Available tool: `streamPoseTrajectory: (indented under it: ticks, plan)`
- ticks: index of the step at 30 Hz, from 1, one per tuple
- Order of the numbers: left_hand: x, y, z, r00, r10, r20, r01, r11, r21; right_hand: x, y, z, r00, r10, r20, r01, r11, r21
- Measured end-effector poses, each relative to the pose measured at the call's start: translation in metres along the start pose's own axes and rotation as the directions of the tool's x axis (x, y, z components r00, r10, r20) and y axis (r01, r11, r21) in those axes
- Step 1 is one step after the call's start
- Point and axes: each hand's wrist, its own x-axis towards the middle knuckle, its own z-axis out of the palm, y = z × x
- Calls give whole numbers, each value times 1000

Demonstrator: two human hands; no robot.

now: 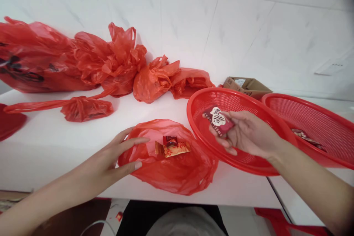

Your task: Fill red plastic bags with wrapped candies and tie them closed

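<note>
My right hand (249, 132) holds a dark red candy packet (218, 121) above a round red plastic basket (197, 97). The packet has a white label patch and lettering that reads "SWEET SUGAR". My left hand (124, 155) rests at the left rim of an opened red plastic bag (177, 173), its finger and thumb spread apart over the inside. In that bag lie an orange-yellow wrapped candy (177, 149) and a small dark red wrapped candy (169, 141).
A second red basket (332, 118) at the right contains some packets (309, 141). Behind the baskets stands a cardboard box (247, 85). Several bunched red plastic bags (110, 66) line the tiled wall, and a smaller tied bag (87, 108) lies in front of them.
</note>
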Motion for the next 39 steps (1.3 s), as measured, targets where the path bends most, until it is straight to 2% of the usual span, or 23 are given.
streamPoseTrajectory:
  ticks: [2,4,6,7,9,11,13,16,18,23,25,27,29,30,31,32,34,36,39]
  plan:
    - [1,0,0,998,-43,55,43,999,4,-2,9,22,988,-75,138,67,996,63]
    - [2,1,1,995,-61,79,61,998,3,2,25,46,961,-119,252,111,993,46]
    - [1,3,2,996,-56,62,58,998,-25,11,45,69,950,-150,275,189,974,-123]
    - [1,4,3,997,-63,41,65,997,-46,18,55,80,948,-188,256,254,933,-256]
    - [1,6,5,996,-90,-5,90,993,-82,32,69,95,921,-327,210,388,759,-523]
    - [1,8,6,994,-106,-35,102,990,-100,47,77,101,861,-468,199,462,559,-688]
    - [2,9,5,996,-83,-33,79,991,-109,61,79,99,828,-528,188,456,441,-773]
    - [3,9,4,999,-27,-38,23,995,-100,77,87,92,848,-493,193,385,325,-863]
    - [4,7,4,999,8,-50,-12,997,-81,87,97,89,867,-453,208,361,284,-888]
    - [4,2,4,998,57,-28,-59,994,-87,103,115,85,849,-509,137,345,338,-876]
    - [5,1,4,999,42,-25,-44,994,-97,104,113,84,830,-550,93,363,405,-839]
    - [8,1,4,999,23,-22,-25,994,-108,101,108,86,828,-561,11,405,584,-703]
    - [10,0,5,1000,12,-14,-14,993,-120,97,103,89,888,-455,-62,394,824,-407]
    - [11,-1,6,1000,11,-8,-12,992,-125,95,102,91,928,-365,-71,340,911,-233]
    - [11,-1,7,1000,11,0,-11,992,-129,93,100,93,959,-277,-59,272,958,-89]
    - [11,-2,8,1000,10,10,-9,991,-134,91,100,95,976,-213,-43,214,977,20]
    - [11,-5,9,1000,8,21,-5,990,-141,88,101,96,984,-175,-24,177,978,109]
    - [11,-5,9,1000,3,17,0,989,-149,85,102,96,974,-226,2,225,972,71]
    - [14,-3,10,1000,-1,19,4,988,-152,77,105,99,950,-304,76,309,948,-72]
